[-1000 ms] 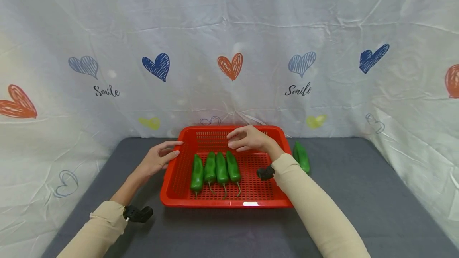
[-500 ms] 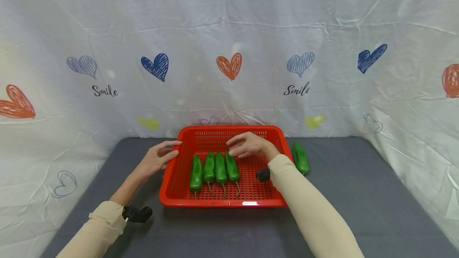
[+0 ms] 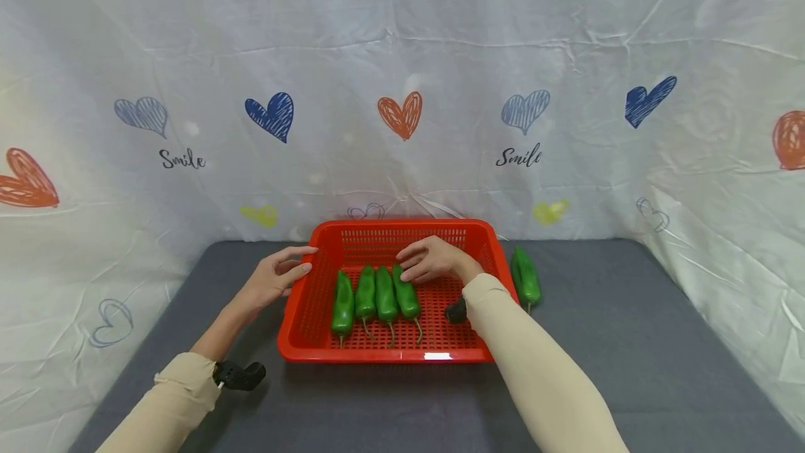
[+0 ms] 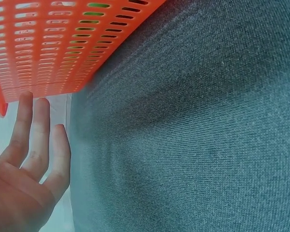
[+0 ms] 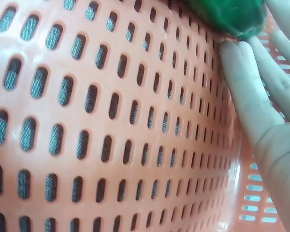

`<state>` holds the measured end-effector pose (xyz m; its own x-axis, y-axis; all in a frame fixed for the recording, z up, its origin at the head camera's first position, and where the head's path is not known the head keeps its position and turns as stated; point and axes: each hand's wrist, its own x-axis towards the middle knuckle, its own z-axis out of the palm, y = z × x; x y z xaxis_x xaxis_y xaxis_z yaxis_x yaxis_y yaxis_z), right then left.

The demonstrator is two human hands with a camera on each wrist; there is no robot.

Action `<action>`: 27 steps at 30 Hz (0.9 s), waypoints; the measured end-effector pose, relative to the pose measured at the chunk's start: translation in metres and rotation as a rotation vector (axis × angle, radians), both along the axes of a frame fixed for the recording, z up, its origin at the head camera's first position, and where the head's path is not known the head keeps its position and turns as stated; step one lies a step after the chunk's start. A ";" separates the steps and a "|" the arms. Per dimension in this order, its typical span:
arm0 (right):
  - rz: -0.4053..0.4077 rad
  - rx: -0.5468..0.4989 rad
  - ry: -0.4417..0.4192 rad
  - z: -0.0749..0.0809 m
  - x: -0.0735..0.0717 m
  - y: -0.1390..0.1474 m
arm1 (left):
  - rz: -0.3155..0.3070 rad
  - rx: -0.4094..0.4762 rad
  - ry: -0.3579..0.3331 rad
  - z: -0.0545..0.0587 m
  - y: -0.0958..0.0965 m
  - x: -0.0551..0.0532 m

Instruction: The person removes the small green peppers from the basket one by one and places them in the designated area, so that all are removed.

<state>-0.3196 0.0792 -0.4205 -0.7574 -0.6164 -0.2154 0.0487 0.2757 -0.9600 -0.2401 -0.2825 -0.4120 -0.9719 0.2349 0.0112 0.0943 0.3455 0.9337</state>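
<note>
- On the white cloth (image 3: 402, 33) in the head view, we read the word "Smile" (image 3: 182, 159) in black script, left of the frame, a little above mid-height.
- We read a second "Smile" (image 3: 519, 156) on the same cloth, in similar lettering, right of centre.

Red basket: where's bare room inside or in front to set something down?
Inside the red basket, floor between the four peppers and the right wall, partly under the right sleeve; outside, grey tabletop before the near rim. Crowded: the pepper row, right hand at its far end.
</note>
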 end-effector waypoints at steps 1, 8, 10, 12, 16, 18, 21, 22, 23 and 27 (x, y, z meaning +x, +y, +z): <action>0.000 0.007 0.005 0.000 0.000 -0.001 | -0.003 0.002 0.002 0.000 0.000 0.000; 0.023 0.027 0.035 0.001 0.002 -0.003 | -0.016 0.011 0.001 -0.001 0.000 0.000; 0.032 0.036 0.053 0.001 0.002 -0.004 | -0.013 0.009 -0.002 -0.001 0.000 0.000; 0.041 0.055 0.080 0.002 0.002 -0.006 | -0.010 0.006 -0.007 0.000 0.001 0.000; 0.051 0.086 0.121 0.003 0.002 -0.011 | -0.004 -0.006 -0.012 0.000 0.001 0.000; 0.048 0.097 0.124 0.003 0.002 -0.013 | -0.006 -0.002 -0.008 0.000 0.001 -0.001; 0.037 0.106 0.111 0.003 0.002 -0.013 | -0.011 0.010 0.000 -0.001 0.000 -0.001; 0.032 0.114 0.109 0.003 0.002 -0.013 | -0.014 0.016 0.003 -0.002 0.000 -0.002; 0.025 0.115 0.098 0.003 0.002 -0.013 | -0.015 0.021 0.004 -0.002 0.000 -0.002; 0.003 0.114 0.056 0.005 0.002 -0.014 | -0.018 0.025 0.005 -0.002 0.000 -0.002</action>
<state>-0.3173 0.0655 -0.4151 -0.7684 -0.5924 -0.2420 -0.0047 0.3834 -0.9236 -0.2425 -0.2825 -0.4140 -0.9675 0.2520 0.0219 0.1047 0.3203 0.9415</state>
